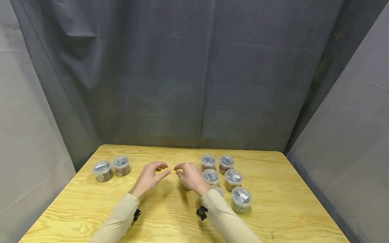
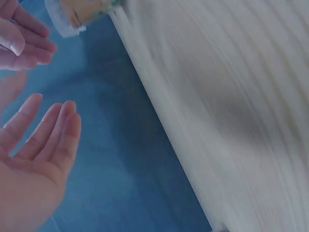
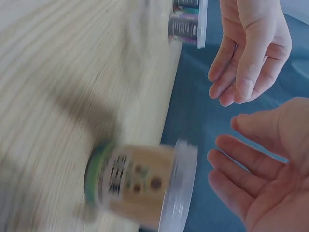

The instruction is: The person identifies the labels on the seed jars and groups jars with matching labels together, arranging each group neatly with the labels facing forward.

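Note:
Above the middle of the table, my left hand point(image 1: 149, 179) and right hand point(image 1: 192, 177) face each other with fingertips a small distance apart. The fingers of both are relaxed, and nothing lies between them. Nearest to my right hand is a small plastic tub point(image 3: 140, 183) with a clear lid, tan contents and a green-edged label. It stands upright on the table, mostly hidden beneath that hand in the head view. My left hand point(image 2: 41, 164) holds nothing; part of a tub point(image 2: 84, 12) shows at the top of the left wrist view.
Several lidded tubs stand in two rows right of my hands, including a front one point(image 1: 241, 199) and a back one point(image 1: 226, 163); my right forearm overlaps another point(image 1: 217, 191). Two more tubs point(image 1: 103, 170) stand at the back left. A grey curtain point(image 1: 200, 74) hangs behind the wooden table point(image 1: 164, 222).

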`<state>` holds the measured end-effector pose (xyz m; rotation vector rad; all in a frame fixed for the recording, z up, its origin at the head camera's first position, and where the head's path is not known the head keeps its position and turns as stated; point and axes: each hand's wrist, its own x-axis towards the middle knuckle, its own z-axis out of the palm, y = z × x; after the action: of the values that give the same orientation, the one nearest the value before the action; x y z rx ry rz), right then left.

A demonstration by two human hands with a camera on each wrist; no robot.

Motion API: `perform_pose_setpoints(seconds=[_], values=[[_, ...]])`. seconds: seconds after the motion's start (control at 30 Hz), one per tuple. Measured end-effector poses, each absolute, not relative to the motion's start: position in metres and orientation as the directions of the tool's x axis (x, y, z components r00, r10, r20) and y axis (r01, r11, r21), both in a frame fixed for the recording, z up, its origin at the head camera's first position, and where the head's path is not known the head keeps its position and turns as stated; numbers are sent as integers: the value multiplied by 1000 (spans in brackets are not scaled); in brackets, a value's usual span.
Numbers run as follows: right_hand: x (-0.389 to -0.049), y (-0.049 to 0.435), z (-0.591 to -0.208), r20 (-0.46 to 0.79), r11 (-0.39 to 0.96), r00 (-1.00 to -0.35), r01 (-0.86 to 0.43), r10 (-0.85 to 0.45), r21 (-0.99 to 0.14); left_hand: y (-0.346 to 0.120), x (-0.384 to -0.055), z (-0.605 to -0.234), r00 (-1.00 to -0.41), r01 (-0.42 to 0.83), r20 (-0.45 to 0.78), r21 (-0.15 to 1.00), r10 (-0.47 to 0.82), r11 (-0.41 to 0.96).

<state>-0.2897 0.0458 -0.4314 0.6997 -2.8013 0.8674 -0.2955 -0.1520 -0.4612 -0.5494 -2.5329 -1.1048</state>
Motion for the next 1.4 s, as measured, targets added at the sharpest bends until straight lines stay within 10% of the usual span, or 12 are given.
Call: perform_pose_setpoints(seconds=[0.83, 1.4], values=[[-310, -58, -445, 184, 733, -838, -539, -513, -415, -259, -294, -462, -889, 163, 432, 614, -155, 772], [-324, -119, -459, -80, 793, -812, -536, -578, -290, -300, -312, -467, -895, 211, 445, 373, 25, 904]])
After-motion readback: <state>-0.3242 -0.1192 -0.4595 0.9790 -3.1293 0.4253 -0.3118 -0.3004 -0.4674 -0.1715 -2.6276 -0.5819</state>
